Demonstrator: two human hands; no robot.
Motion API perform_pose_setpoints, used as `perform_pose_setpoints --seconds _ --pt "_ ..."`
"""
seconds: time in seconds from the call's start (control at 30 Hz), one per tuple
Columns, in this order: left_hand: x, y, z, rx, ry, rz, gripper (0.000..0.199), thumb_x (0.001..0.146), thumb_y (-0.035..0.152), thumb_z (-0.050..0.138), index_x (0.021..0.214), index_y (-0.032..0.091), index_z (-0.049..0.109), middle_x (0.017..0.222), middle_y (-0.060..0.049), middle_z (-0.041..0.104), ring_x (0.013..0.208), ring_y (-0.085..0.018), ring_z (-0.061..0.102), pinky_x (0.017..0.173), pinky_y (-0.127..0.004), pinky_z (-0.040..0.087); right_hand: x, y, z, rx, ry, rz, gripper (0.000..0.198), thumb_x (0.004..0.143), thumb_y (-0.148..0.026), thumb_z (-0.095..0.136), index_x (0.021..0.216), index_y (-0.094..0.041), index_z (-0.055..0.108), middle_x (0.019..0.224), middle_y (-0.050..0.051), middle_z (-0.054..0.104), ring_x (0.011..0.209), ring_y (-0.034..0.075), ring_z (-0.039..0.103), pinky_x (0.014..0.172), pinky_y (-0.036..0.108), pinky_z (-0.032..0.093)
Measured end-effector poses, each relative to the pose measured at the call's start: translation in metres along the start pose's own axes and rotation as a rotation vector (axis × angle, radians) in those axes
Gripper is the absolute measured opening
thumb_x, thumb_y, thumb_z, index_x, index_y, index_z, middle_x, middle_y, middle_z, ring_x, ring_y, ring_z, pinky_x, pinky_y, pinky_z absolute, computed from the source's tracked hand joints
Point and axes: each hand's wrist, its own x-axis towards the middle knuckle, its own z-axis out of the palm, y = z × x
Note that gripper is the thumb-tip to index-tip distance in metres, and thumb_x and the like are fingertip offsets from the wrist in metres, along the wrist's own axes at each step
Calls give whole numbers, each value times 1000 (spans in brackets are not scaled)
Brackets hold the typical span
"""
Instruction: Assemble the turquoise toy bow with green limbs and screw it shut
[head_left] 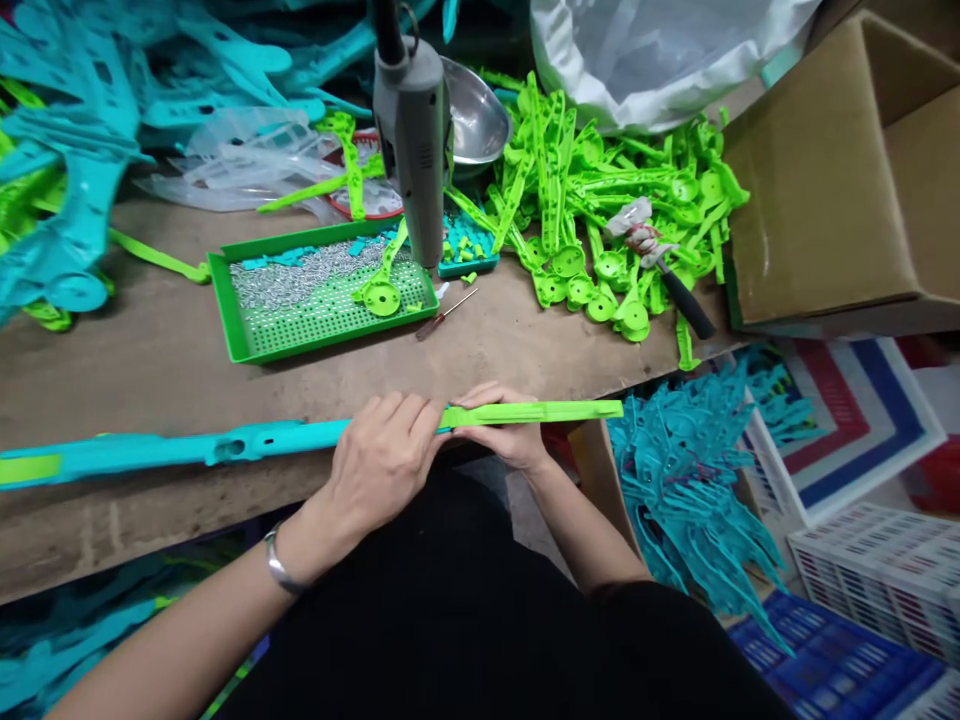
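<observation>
A long turquoise plastic part (285, 440) lies across the front of the workbench, with a bright green plastic piece (540, 412) at its right end. My left hand (386, 450), a silver bangle on its wrist, is closed over the turquoise part near where the two colours meet. Just beside it, my right hand (502, 430) grips the green piece, thumb below and fingers behind. Some of the joint is hidden by my fingers. Above hangs a grey electric screwdriver (416, 150), touched by neither hand.
Behind my hands sits a green perforated tray (322, 340) of small screws. A small screwdriver (446, 315) lies beside it. Green parts (570, 190) are heaped at the back, near a hammer (679, 290) and cardboard box (810, 200). Turquoise parts (690, 480) fill the lower right.
</observation>
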Motion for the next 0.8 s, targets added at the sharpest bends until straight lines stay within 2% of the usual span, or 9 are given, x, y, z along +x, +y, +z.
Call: perform_pose_setpoints --seconds 0.07,0.2,0.3,0.43,0.53,0.6,0.8 --pt "1 -2 -1 8 -28 16 25 99 35 52 104 13 64 84 -8 67 74 -24 55 64 -38 37 2 -1 -2 -5 -16 -5 26 72 -32 86 92 -23 71 93 5 76 89 20 72 84 38 59" --pt "5 -2 -9 64 -111 14 21 97 33 53 99 15 63 83 -7 64 77 -26 55 65 -40 36 4 -5 -19 35 -77 -48 41 70 -37 87 104 -24 68 101 6 73 98 21 69 86 39 58" --pt "12 7 -12 89 -133 -14 21 94 34 56 100 15 63 87 -8 65 80 -29 56 68 -42 36 5 -12 -34 53 -43 -117 33 72 -29 86 99 -25 67 96 3 71 93 19 68 82 36 57" --pt "26 24 1 1 -45 -1 39 95 44 58 116 12 60 93 -10 68 85 -28 58 75 -41 38 8 -21 -42 -76 -70 -164 22 76 -23 83 93 -24 69 91 2 70 88 18 67 81 35 56" --pt "33 31 16 -45 49 -9 26 99 36 52 99 13 63 77 -6 65 75 -24 57 71 -38 38 10 -25 -42 -103 -71 -158 26 77 -27 82 98 -23 68 92 4 70 87 18 67 80 35 56" --pt "35 32 22 -69 99 -19 25 101 33 48 90 15 62 70 -3 61 69 -21 56 68 -36 37 10 -26 -43 -49 -83 -151 26 79 -27 81 100 -22 67 92 4 69 89 17 67 80 34 56" --pt "35 30 27 -108 144 -13 26 102 32 46 104 11 63 73 -4 63 70 -21 56 67 -34 39 5 -25 -42 -6 -31 -95 18 81 -22 78 95 -23 67 91 3 70 91 17 68 83 35 58"
